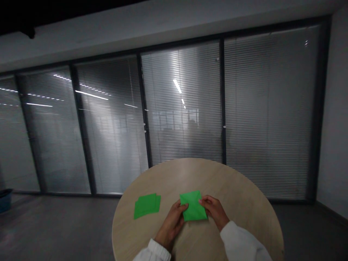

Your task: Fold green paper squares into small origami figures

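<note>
A folded green paper (193,206) lies on the round wooden table (239,192) between my hands. My left hand (173,221) pinches its left edge with thumb and fingers closed on the paper. At the paper's right edge, my right hand (214,210) has its fingers curled onto it. Both wrists wear white sleeves. A small stack of green paper sheets (147,205) rests on the table to the left, apart from my hands.
Behind the table runs a glass wall with closed blinds (185,108) and dark frames. A dark floor (54,228) surrounds the table. A blue bin (5,199) stands at the far left edge.
</note>
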`<act>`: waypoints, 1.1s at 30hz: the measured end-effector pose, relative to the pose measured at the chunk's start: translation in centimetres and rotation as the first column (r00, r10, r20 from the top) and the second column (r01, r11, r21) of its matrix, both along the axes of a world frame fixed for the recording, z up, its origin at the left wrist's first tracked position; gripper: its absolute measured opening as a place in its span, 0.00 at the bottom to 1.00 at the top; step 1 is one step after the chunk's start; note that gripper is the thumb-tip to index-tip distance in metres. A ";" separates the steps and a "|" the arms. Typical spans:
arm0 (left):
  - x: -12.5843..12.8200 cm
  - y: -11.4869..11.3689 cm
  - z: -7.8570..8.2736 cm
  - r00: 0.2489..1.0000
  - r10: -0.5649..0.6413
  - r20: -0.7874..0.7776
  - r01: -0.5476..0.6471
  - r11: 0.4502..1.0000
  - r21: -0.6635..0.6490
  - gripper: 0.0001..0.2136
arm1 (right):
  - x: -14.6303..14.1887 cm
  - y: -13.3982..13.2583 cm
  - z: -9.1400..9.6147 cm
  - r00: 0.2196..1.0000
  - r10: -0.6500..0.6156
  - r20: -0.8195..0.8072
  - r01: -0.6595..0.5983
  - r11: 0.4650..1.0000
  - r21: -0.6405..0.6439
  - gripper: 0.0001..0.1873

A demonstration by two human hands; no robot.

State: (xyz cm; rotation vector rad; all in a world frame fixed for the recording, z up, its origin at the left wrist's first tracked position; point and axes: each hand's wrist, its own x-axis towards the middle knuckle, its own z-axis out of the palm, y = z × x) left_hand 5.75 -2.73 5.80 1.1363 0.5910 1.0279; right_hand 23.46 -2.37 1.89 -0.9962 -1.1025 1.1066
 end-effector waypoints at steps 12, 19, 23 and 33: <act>-0.8 1.9 -2.3 0.961 0.251 -0.116 -0.238 0.964 0.115 0.22 | -0.5 -1.4 0.7 0.786 -0.235 0.571 -0.086 0.874 0.478 0.24; -1.0 2.5 -2.5 0.935 0.284 -0.211 -0.244 0.950 0.195 0.21 | -0.1 -1.6 1.0 0.600 -0.257 0.757 -0.204 0.866 0.456 0.17; -0.9 2.5 -2.4 0.952 0.210 -0.224 -0.170 0.968 0.187 0.22 | 0.0 -1.1 0.8 0.663 -0.220 0.716 -0.162 0.891 0.424 0.14; 0.1 0.9 -2.3 0.969 -0.014 -0.246 0.035 0.996 0.079 0.25 | 0.0 -0.8 0.8 0.847 -0.042 0.529 -0.140 0.944 0.298 0.07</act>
